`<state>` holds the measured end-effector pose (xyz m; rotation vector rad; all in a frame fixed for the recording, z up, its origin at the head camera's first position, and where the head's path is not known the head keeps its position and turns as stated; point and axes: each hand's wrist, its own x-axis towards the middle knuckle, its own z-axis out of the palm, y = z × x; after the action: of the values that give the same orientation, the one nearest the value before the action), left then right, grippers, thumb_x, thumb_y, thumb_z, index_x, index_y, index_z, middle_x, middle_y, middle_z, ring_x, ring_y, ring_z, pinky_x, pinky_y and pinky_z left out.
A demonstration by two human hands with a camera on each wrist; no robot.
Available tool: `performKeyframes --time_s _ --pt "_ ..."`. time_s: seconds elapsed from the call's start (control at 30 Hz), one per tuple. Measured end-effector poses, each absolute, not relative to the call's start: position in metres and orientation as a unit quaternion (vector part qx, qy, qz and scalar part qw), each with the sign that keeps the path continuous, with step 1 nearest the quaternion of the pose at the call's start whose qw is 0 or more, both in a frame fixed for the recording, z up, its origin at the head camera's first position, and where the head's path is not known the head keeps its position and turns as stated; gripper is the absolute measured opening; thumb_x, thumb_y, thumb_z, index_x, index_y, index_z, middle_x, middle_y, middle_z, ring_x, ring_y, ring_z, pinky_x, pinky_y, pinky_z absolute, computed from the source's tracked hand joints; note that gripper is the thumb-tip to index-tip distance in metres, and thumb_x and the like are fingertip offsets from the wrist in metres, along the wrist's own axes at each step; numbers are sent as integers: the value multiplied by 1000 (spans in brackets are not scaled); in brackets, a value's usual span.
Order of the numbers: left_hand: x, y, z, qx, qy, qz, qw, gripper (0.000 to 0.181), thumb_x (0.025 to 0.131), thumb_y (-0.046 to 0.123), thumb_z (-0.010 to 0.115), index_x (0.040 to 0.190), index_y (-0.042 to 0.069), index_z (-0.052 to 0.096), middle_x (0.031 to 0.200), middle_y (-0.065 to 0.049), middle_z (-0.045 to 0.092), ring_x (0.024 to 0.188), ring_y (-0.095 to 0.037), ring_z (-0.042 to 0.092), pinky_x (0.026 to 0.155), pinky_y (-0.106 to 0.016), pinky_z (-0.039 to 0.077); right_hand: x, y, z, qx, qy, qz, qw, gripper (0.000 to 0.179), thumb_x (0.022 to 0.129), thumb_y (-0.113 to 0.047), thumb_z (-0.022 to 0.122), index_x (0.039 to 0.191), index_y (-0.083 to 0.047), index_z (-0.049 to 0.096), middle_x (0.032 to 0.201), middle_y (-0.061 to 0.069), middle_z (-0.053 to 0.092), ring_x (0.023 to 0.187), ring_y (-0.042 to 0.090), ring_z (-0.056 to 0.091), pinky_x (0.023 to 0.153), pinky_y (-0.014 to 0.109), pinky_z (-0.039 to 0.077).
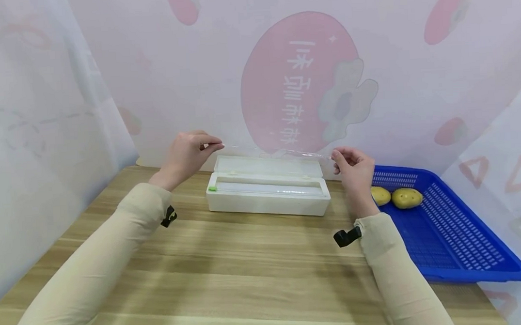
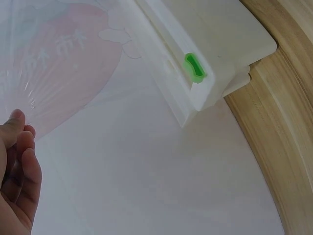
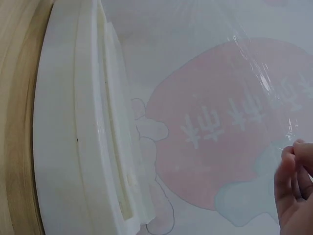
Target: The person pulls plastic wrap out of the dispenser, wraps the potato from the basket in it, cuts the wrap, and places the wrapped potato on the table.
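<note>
Left hand (image 1: 189,153): thumb and fingertips pinched together on one corner of the clear film (image 1: 306,154), no gap at the tips. Right hand (image 1: 354,173): same kind of pinch on the other corner, remaining fingers curled. Film's top edge is pulled across between the two hands, up above the white box (image 1: 267,206), creases fanning out from the fingertips in both wrist views. See-through, so where its lower part runs is hard to make out.

Box sits on the wood surface (image 1: 247,269), long side toward the person, lid (image 1: 267,166) tipped open at the back. Green slider (image 1: 212,188) at the box's left end. Neither hand touches the box.

Blue basket (image 1: 460,226) at right, beside the right arm, two potatoes (image 1: 407,198) side by side near its back; the left one is partly covered by the right arm. Pale sleeves (image 1: 115,246) on both arms, black device (image 1: 347,236) at each wrist. Backdrop (image 1: 204,63) behind everything: pale, pink fruit print, white characters.
</note>
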<state>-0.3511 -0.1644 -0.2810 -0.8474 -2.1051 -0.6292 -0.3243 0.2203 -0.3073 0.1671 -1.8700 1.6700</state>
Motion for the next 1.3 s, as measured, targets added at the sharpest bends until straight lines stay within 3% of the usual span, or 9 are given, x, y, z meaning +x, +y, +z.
performKeyframes --time_s 0.17,0.4,0.7,0.87,1.1,1.3 --pt "-351 -165 -279 -330 -826 -244 387 7 85 8 78 90 4 79 81 -5 72 60 -16 58 57 -30 45 -324 221 -311 112 -687 655 295 19 90 -9 72 101 7 70 87 21 67 67 18 63 63 25 55" --pt "-351 -167 -280 -323 -827 -245 389 6 85 9 78 90 5 79 81 -5 73 61 -16 60 57 -29 45 -318 222 -311 120 -729 615 275 22 85 -4 78 104 4 72 91 14 70 72 17 67 64 22 54" --pt "-349 -166 -275 -323 -831 -242 383 7 86 8 77 92 5 79 82 -5 73 62 -16 60 58 -31 46 -323 225 -305 107 -784 549 268 19 88 -9 75 104 2 73 91 13 71 74 26 66 64 23 54" --pt "-352 -164 -269 -327 -831 -242 380 7 86 7 77 92 3 78 83 -8 73 62 -19 61 59 -34 48 -329 225 -295 76 -789 550 261 19 87 -12 77 101 0 74 90 8 72 72 21 64 64 23 53" --pt "-350 -162 -261 -304 -844 -241 371 10 87 11 77 94 5 79 87 -6 73 65 -18 62 60 -34 49 -330 224 -287 60 -770 565 290 17 84 -11 80 98 0 77 86 6 73 72 17 64 62 27 53" --pt "-347 -160 -255 -294 -842 -240 383 9 88 12 76 93 5 79 88 -6 74 65 -19 63 60 -36 50 -328 221 -281 39 -762 565 316 15 83 -11 81 96 -4 79 85 3 73 69 17 62 57 22 50"
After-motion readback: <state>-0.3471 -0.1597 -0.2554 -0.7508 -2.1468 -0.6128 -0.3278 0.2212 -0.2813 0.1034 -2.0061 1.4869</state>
